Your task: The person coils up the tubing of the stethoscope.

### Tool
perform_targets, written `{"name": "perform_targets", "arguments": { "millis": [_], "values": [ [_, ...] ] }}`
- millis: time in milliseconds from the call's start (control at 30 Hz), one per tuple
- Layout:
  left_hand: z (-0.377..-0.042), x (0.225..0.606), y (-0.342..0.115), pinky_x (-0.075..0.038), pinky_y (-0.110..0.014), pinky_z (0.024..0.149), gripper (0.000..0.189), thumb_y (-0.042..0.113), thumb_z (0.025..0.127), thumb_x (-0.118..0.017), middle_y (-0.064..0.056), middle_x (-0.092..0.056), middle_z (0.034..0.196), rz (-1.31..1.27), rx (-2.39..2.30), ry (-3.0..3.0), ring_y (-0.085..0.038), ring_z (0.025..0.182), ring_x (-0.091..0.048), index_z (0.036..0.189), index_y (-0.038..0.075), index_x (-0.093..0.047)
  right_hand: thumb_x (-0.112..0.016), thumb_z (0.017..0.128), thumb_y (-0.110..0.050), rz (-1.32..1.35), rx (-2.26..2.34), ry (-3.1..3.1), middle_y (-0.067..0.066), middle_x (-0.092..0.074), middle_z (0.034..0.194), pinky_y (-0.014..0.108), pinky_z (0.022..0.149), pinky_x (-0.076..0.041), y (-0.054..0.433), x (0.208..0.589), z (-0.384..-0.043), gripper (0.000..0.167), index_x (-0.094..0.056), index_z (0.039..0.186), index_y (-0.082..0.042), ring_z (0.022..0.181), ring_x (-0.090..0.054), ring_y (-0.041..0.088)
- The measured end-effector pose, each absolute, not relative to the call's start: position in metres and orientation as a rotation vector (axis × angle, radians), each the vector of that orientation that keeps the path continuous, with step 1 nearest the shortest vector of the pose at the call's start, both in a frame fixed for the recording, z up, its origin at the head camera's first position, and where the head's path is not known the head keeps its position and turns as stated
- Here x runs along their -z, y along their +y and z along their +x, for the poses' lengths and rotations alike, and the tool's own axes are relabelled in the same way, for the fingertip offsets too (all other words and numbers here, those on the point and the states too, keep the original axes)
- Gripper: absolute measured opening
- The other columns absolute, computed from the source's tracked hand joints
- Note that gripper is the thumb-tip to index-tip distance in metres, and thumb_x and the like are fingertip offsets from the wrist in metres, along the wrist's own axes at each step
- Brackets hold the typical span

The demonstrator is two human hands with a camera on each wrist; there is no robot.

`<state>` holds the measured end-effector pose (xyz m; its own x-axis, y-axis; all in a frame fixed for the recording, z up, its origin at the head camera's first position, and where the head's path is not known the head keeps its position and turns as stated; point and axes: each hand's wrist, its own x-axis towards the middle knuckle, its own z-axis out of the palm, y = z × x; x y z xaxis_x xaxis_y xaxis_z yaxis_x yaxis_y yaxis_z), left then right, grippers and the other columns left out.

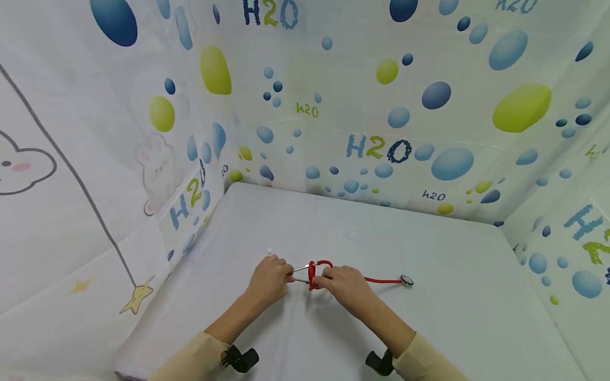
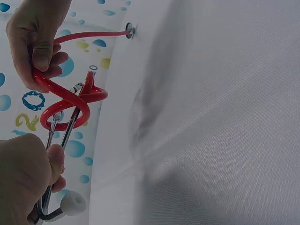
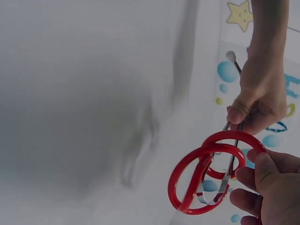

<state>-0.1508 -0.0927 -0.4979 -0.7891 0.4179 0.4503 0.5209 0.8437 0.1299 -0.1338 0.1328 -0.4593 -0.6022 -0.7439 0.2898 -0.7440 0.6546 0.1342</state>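
A stethoscope with red tubing (image 1: 312, 274) is held up over the white table by both hands. My left hand (image 1: 271, 280) grips its two metal ear tubes (image 2: 69, 129), which lie close together. A white ear tip (image 2: 73, 204) sticks out beyond that hand. The red tubing loops around the metal tubes at their forked end. My right hand (image 1: 350, 288) pinches the tubing beside these loops, thumb on top in the left wrist view. From the right hand the tubing runs out to the right, ending in the round chest piece (image 1: 406, 280).
The white-covered table (image 1: 452, 317) stretches out around the hands. Behind it hangs a white curtain (image 1: 352, 116) with blue and green drops and H2O lettering. Another printed sheet (image 1: 86, 227) hangs at the left. Black wrist cameras (image 1: 240, 360) sit at both cuffs.
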Motion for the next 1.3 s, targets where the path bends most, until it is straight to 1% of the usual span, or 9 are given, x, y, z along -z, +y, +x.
{"name": "perform_targets", "arguments": {
  "millis": [200,333,433,567,767,867,933,1067,1300],
  "values": [
    [-0.15,0.499,-0.09,-0.04,-0.026,0.061,0.014,0.014,0.071,-0.08,0.008,-0.059,0.06,-0.713,0.367,-2.6,-0.011,0.061,-0.045,0.066,0.016,-0.068,-0.083,0.071,-0.018,1.196,-0.009,-2.559,-0.009,-0.07,0.091,0.026,0.076,-0.054,0.133,0.453,-0.136,0.038,-0.069,0.105,-0.026,0.081,-0.065,0.009],
    [-0.15,0.5,-0.088,-0.04,-0.026,0.061,0.013,0.015,0.071,-0.08,0.008,-0.06,0.061,-0.722,0.356,-2.602,-0.011,0.061,-0.045,0.066,0.017,-0.068,-0.082,0.072,-0.017,1.237,-0.005,-2.567,-0.008,-0.07,0.095,0.026,0.08,-0.054,0.133,0.453,-0.14,0.038,-0.068,0.107,-0.024,0.087,-0.065,0.009],
    [-0.15,0.5,-0.087,-0.04,-0.026,0.061,0.012,0.015,0.071,-0.08,0.008,-0.061,0.062,-0.733,0.35,-2.605,-0.011,0.061,-0.044,0.068,0.017,-0.069,-0.082,0.072,-0.016,1.258,-0.012,-2.555,-0.008,-0.069,0.095,0.025,0.08,-0.053,0.134,0.451,-0.143,0.039,-0.067,0.107,-0.024,0.087,-0.064,0.008],
    [-0.147,0.498,-0.085,-0.04,-0.025,0.06,0.011,0.015,0.072,-0.08,0.007,-0.062,0.063,-0.746,0.349,-2.609,-0.011,0.061,-0.044,0.069,0.016,-0.069,-0.085,0.068,-0.018,1.278,0.017,-2.522,-0.007,-0.07,0.094,0.024,0.078,-0.054,0.135,0.449,-0.147,0.044,-0.068,0.108,-0.023,0.084,-0.065,0.008],
    [-0.144,0.498,-0.084,-0.04,-0.026,0.061,0.011,0.016,0.072,-0.079,0.007,-0.063,0.064,-0.764,0.335,-2.593,-0.012,0.061,-0.046,0.069,0.016,-0.069,-0.086,0.066,-0.021,1.287,0.021,-2.495,-0.008,-0.07,0.09,0.023,0.076,-0.054,0.135,0.45,-0.15,0.043,-0.069,0.106,-0.022,0.08,-0.065,0.007],
    [-0.144,0.498,-0.083,-0.041,-0.026,0.062,0.01,0.016,0.071,-0.08,0.007,-0.064,0.065,-0.786,0.327,-2.567,-0.012,0.062,-0.048,0.07,0.016,-0.07,-0.084,0.069,-0.026,1.253,-0.006,-2.489,-0.008,-0.07,0.088,0.022,0.074,-0.054,0.135,0.451,-0.152,0.039,-0.068,0.105,-0.022,0.077,-0.064,0.006],
    [-0.144,0.5,-0.082,-0.041,-0.026,0.062,0.01,0.016,0.07,-0.08,0.007,-0.064,0.066,-0.796,0.321,-2.555,-0.012,0.062,-0.048,0.07,0.017,-0.07,-0.081,0.073,-0.03,1.226,-0.022,-2.482,-0.009,-0.069,0.085,0.021,0.072,-0.053,0.135,0.451,-0.154,0.033,-0.068,0.102,-0.022,0.075,-0.062,0.005],
    [-0.143,0.5,-0.081,-0.04,-0.026,0.061,0.009,0.017,0.071,-0.079,0.008,-0.064,0.066,-0.805,0.314,-2.541,-0.012,0.062,-0.048,0.07,0.018,-0.07,-0.076,0.078,-0.038,1.182,-0.041,-2.456,-0.01,-0.066,0.079,0.018,0.067,-0.051,0.134,0.45,-0.159,0.025,-0.068,0.095,-0.021,0.067,-0.058,0.004],
    [-0.142,0.501,-0.078,-0.04,-0.027,0.063,0.01,0.017,0.07,-0.079,0.009,-0.062,0.066,-0.854,0.307,-2.507,-0.012,0.063,-0.047,0.071,0.019,-0.069,-0.078,0.072,-0.045,1.119,-0.031,-2.432,-0.008,-0.059,0.072,0.016,0.059,-0.047,0.132,0.447,-0.163,0.033,-0.065,0.087,-0.018,0.059,-0.049,0.005]
  ]
}}
